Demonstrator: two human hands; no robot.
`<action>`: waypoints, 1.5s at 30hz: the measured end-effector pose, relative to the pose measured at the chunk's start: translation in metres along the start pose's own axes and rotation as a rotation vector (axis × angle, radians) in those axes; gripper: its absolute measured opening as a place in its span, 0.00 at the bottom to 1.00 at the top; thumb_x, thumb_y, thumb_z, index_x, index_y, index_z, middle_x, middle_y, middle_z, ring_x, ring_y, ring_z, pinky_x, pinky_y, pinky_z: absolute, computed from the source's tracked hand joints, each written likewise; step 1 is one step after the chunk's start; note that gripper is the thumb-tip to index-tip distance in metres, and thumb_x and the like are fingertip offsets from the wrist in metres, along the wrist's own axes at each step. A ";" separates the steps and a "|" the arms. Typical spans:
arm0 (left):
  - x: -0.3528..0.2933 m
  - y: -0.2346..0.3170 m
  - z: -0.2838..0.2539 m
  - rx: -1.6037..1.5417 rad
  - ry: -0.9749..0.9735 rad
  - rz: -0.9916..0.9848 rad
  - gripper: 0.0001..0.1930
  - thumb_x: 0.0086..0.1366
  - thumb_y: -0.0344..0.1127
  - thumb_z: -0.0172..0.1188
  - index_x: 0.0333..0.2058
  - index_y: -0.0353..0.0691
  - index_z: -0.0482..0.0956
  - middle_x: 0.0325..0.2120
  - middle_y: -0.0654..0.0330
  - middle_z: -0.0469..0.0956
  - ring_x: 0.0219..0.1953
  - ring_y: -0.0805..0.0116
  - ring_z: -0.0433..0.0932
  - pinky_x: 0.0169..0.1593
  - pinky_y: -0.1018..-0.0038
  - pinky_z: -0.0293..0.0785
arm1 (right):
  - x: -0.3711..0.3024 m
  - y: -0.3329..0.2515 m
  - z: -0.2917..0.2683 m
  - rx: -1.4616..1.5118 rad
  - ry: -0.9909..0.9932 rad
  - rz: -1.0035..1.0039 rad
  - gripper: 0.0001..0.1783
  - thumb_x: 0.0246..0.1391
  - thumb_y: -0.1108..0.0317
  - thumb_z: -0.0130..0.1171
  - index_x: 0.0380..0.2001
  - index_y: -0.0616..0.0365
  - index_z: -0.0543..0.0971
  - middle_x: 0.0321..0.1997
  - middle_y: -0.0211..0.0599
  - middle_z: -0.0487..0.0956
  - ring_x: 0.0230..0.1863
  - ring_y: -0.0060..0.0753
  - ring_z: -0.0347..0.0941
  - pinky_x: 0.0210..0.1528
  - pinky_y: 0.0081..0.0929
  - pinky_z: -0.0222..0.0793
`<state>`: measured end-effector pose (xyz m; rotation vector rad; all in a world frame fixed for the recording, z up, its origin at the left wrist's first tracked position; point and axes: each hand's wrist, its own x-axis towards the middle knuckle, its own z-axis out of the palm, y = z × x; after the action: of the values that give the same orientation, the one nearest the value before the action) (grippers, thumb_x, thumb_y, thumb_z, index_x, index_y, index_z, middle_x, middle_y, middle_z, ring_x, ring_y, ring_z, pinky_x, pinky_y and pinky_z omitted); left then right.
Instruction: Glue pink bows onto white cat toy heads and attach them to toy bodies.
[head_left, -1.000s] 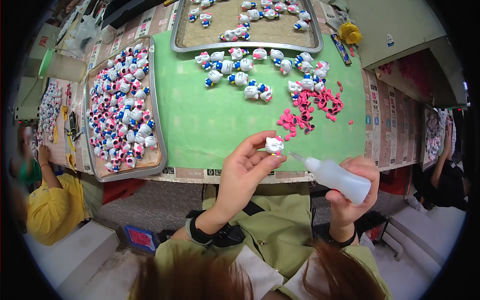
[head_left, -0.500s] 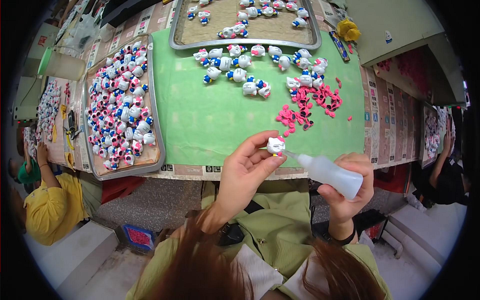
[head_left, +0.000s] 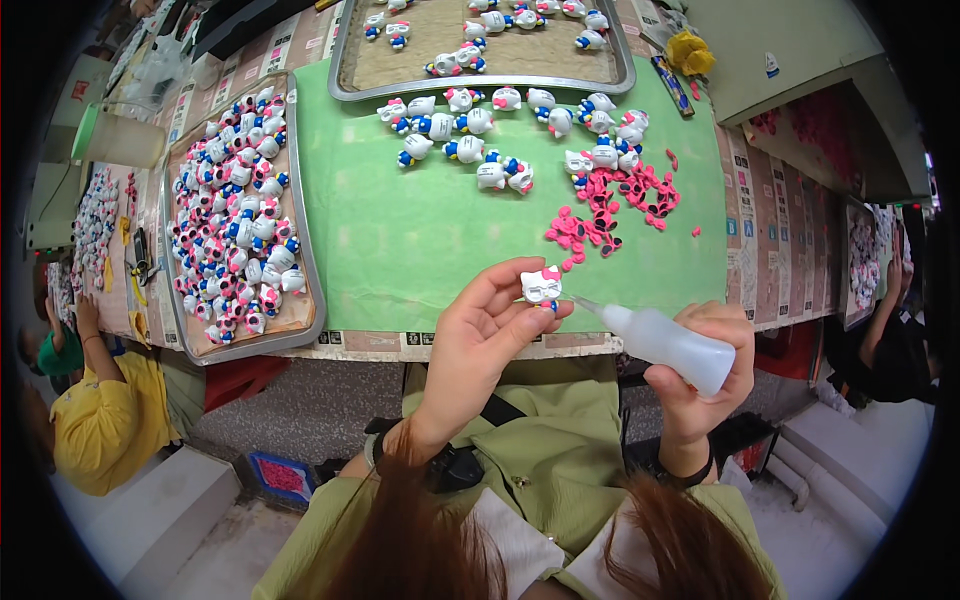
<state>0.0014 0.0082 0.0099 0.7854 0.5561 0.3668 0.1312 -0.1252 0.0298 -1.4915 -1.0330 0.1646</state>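
Between the thumb and fingers of my left hand (head_left: 487, 325) is a small cat figurine (head_left: 541, 285), white-headed with a pink bow and some blue below, its face side toward me. My right hand (head_left: 705, 360) grips a translucent white squeeze bottle (head_left: 672, 348) that tilts to the left. The bottle's thin nozzle points at the figurine, its tip slightly to the right of it and apart from it. Just beyond my hands, a pile of small pink pieces (head_left: 590, 228), some with dark faces, lies on the green mat (head_left: 400, 250).
Several more figurines (head_left: 465, 148) lie along the far part of the mat. A metal tray (head_left: 322, 270) heaped with figurines is at left, and another tray (head_left: 480, 92) stands at the back. A yellow crumpled thing (head_left: 690, 53) sits back right. People (head_left: 115, 410) work at both sides.
The figurine has turned in my left hand, so its face side with the bow now shows. The bottle nozzle has drawn slightly away from it, to the right.
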 end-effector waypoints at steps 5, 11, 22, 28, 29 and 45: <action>0.000 0.001 0.000 -0.011 0.006 -0.014 0.19 0.58 0.23 0.47 0.48 0.30 0.59 0.42 0.52 0.68 0.43 0.66 0.71 0.44 0.76 0.69 | 0.000 0.001 0.000 -0.024 -0.005 0.001 0.25 0.29 0.71 0.69 0.34 0.61 0.68 0.28 0.34 0.69 0.25 0.26 0.64 0.27 0.21 0.60; -0.001 -0.004 -0.003 0.003 0.020 0.054 0.18 0.57 0.24 0.48 0.47 0.31 0.60 0.45 0.50 0.67 0.42 0.64 0.72 0.44 0.74 0.69 | 0.000 0.001 -0.002 -0.043 -0.032 -0.002 0.25 0.29 0.70 0.69 0.33 0.61 0.68 0.27 0.34 0.68 0.25 0.26 0.64 0.27 0.20 0.60; 0.003 -0.001 -0.006 0.044 0.162 0.067 0.18 0.56 0.22 0.47 0.47 0.33 0.60 0.45 0.50 0.66 0.40 0.65 0.72 0.43 0.76 0.69 | 0.038 0.063 -0.041 0.151 0.507 0.373 0.20 0.42 0.75 0.57 0.38 0.64 0.60 0.33 0.40 0.71 0.36 0.24 0.67 0.36 0.19 0.62; 0.005 -0.002 -0.010 0.079 0.170 0.084 0.18 0.56 0.23 0.47 0.47 0.33 0.60 0.45 0.50 0.67 0.40 0.66 0.72 0.44 0.76 0.69 | 0.051 0.109 -0.054 -0.390 0.431 0.234 0.21 0.40 0.76 0.59 0.38 0.64 0.62 0.31 0.37 0.71 0.35 0.28 0.68 0.39 0.20 0.62; 0.004 -0.002 -0.011 0.080 0.175 0.088 0.18 0.57 0.23 0.47 0.47 0.33 0.60 0.45 0.50 0.67 0.40 0.66 0.72 0.44 0.76 0.69 | 0.053 0.105 -0.049 -0.576 0.462 0.136 0.20 0.40 0.75 0.59 0.37 0.63 0.64 0.30 0.36 0.72 0.34 0.28 0.68 0.38 0.20 0.62; 0.008 -0.016 0.001 -0.014 -0.068 -0.110 0.18 0.56 0.22 0.49 0.47 0.31 0.61 0.44 0.53 0.68 0.41 0.67 0.72 0.43 0.76 0.70 | 0.023 0.048 0.015 0.080 -0.009 0.592 0.06 0.43 0.77 0.53 0.29 0.63 0.73 0.24 0.38 0.73 0.26 0.32 0.69 0.30 0.22 0.63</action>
<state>0.0101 0.0010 -0.0037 0.7475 0.5301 0.2422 0.1588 -0.0917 -0.0048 -1.6873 -0.5577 0.6238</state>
